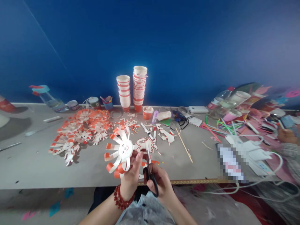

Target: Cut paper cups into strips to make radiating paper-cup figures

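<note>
My left hand point(131, 179), with a red bead bracelet point(121, 200) at the wrist, grips a paper-cup doll point(125, 149). Its round white face has a drawn smile, and curled white and orange strips fan out around it. A white body with red outlines point(142, 145) extends to the right of the face. In my right hand point(161, 181) is a pair of black-handled scissors point(152, 182), fingers in the loops. The blades point up and lie against the body's lower edge; whether they are parted is hard to see.
Finished-looking paper dolls point(86, 125) are heaped at left. Two stacks of paper cups point(139, 90) stand by the blue wall. Paper scraps, markers and a wooden stick point(184, 145) lie at centre right. A power strip point(255, 159) with cables sits right, near another person's hand point(287, 134).
</note>
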A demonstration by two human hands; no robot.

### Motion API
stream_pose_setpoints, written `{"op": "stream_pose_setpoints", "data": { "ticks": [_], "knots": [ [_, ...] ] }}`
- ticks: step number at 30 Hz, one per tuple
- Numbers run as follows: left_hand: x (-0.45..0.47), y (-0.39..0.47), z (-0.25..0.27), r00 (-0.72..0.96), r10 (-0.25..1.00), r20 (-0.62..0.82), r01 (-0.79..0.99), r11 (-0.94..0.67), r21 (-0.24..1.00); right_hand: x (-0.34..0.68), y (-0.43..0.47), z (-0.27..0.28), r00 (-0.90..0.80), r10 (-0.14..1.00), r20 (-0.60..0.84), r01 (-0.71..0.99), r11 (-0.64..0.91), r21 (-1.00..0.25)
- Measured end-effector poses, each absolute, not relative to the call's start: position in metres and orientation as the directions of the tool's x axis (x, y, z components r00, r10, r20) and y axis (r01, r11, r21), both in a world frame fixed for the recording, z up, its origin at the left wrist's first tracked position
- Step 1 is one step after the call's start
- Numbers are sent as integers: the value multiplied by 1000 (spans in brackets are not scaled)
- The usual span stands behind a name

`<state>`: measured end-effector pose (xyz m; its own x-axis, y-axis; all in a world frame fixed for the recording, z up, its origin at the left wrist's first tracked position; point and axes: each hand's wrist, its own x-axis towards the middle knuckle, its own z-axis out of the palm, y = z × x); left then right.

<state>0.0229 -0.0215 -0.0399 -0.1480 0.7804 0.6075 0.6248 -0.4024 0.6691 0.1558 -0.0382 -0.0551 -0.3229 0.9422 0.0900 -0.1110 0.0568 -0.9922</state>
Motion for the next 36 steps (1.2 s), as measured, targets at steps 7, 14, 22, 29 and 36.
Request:
{"op": "stream_pose_setpoints", "data": {
  "ticks": [7, 14, 22, 29, 36],
  "knots": [
    [25, -20, -32, -193, 779, 596, 600, -387, 700, 157, -38, -58, -324, 944, 66, -88, 39, -995],
    [23, -23, -53, -212, 829, 518, 534, -346, 772, 159, -36, -60, -303, 949, 87, -8, 89, -996],
    [14, -23, -77, -80, 802, 591, 654, -405, 639, 165, -35, -63, -325, 938, 121, 98, 161, -982],
    [14, -24, -77, -68, 783, 618, 684, -415, 601, 165, -34, -64, -320, 936, 149, 123, 197, -973],
    [10, -25, -81, -48, 811, 584, 665, -410, 624, 168, -32, -67, -322, 936, 144, 153, 202, -967]
  ]
}}
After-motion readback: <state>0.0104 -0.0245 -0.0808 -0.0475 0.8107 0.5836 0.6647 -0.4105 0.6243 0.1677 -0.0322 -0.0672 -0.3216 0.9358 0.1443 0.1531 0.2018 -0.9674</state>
